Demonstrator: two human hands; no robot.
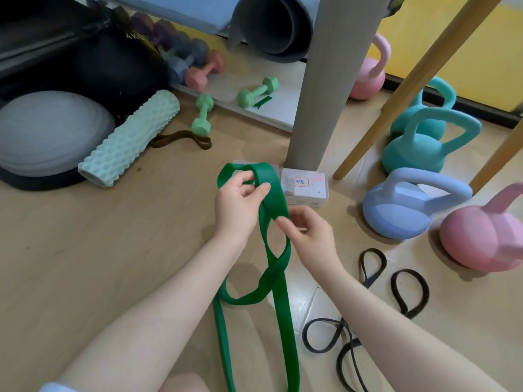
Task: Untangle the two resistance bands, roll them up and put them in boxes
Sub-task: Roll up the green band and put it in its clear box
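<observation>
A wide green resistance band (pixel 278 281) hangs twisted in front of me, its lower loops trailing toward the bottom edge. My left hand (pixel 239 205) grips the band's top fold, thumb and fingers curled round it. Lower down, my right hand (pixel 307 233) pinches one strand of the same band. A thin black resistance band (pixel 368 281) lies looped on the floor at the right, partly hidden by my right forearm. White boxes (pixel 307 188) sit on the floor just behind my hands; the green band covers part of one.
Several kettlebells (pixel 404 205) stand at the right beside wooden legs (pixel 402 91) and a grey post (pixel 319 80). A mint foam roller (pixel 130 137), a grey dome, a brown band (pixel 184 138) and small dumbbells (pixel 202 114) lie at the left and back.
</observation>
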